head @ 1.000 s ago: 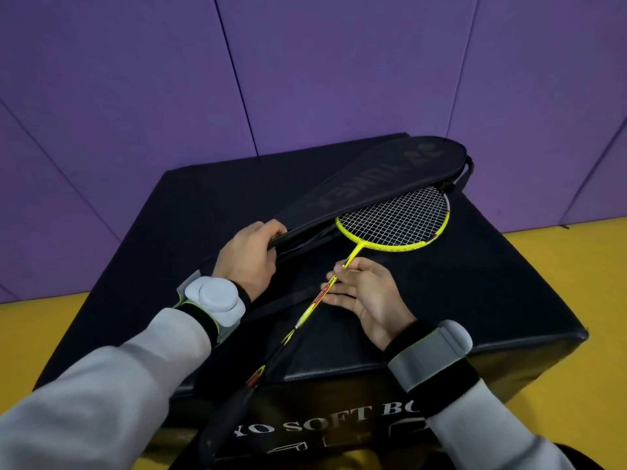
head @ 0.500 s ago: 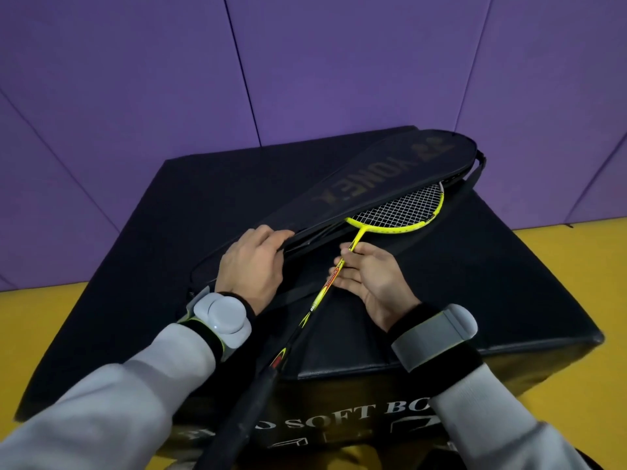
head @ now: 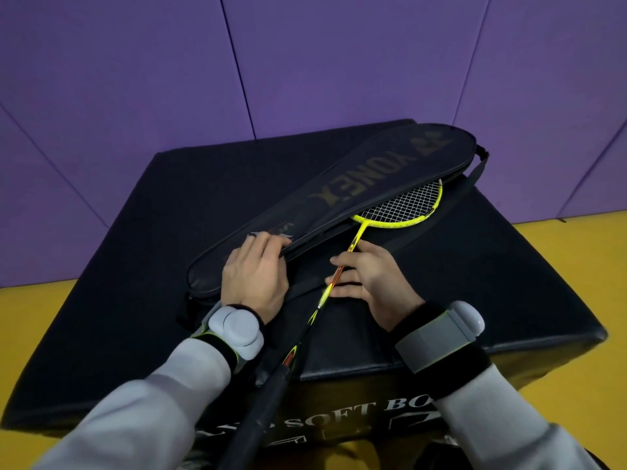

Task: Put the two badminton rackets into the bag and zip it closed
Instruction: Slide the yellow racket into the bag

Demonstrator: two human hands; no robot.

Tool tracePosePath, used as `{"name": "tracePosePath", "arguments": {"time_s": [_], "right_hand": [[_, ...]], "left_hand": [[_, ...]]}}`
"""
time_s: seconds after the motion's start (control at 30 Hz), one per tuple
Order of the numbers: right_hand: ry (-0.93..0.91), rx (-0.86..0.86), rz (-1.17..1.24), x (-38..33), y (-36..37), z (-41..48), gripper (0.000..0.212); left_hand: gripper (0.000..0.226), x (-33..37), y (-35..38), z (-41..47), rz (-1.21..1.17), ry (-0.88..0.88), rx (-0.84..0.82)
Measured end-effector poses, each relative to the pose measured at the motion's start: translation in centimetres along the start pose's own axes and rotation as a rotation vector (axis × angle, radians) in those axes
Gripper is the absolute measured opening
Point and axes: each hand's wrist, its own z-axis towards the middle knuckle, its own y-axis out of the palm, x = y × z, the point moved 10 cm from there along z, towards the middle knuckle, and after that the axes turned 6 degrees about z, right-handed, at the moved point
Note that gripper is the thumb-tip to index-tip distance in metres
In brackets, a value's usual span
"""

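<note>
The yellow racket (head: 321, 296) has its black grip overhanging the near edge of the black soft box (head: 509, 300). The right hand (head: 376, 283) has its fingers (head: 342, 285) clamped on the shaft, likely to steer it in. The left hand (head: 254, 279) grips the bag (head: 356, 184) by its edge, holding the mouth open. Farther off, the racket's head lies half inside. One racket and one bag show; no second racket is visible.

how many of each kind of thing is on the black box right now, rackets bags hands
yellow badminton racket: 1 (no second one visible)
black racket bag: 1
hands: 2, left hand and right hand
total: 4
</note>
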Motion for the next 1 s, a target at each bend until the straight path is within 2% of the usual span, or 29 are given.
{"name": "tracePosePath", "arguments": {"time_s": [0.03,0.13,0.17,0.3,0.4,0.53,0.67,0.83,1.0], "right_hand": [[-0.016,0.01,0.029,0.0,-0.1,-0.1,0.059],[-0.074,0.003,0.115,-0.1,-0.1,-0.6,0.016],[-0.094,0.006,0.14,-0.1,-0.3,-0.7,0.014],[-0.215,0.017,0.142,-0.2,-0.5,-1.1,0.051],[-0.22,0.019,0.163,0.0,-0.6,-0.7,0.059],[-0.133,0.056,0.14,0.3,-0.1,0.4,0.069],[-0.135,0.118,0.078,-0.1,0.2,1.2,0.071],[-0.145,0.104,0.122,-1.5,0.0,1.5,0.07],[-0.192,0.161,-0.01,-2.0,-0.9,1.9,0.071]], "left_hand": [[0.026,-0.1,0.0,0.0,0.001,-0.004,0.003],[0.025,-0.2,0.0,0.0,-0.005,-0.009,0.011],[0.025,-0.1,0.0,0.0,-0.008,-0.006,0.016],[0.026,0.1,-0.3,0.0,-0.02,0.006,0.037],[0.027,0.0,-0.4,0.0,-0.023,0.005,0.044],[0.029,-0.1,-0.4,0.0,-0.017,-0.003,0.051],[0.03,-0.1,-0.4,-0.1,-0.011,-0.006,0.055],[0.029,-0.2,-0.3,-0.1,-0.031,-0.019,0.049],[0.028,-0.3,-0.2,-0.2,-0.033,-0.033,0.032]]}}
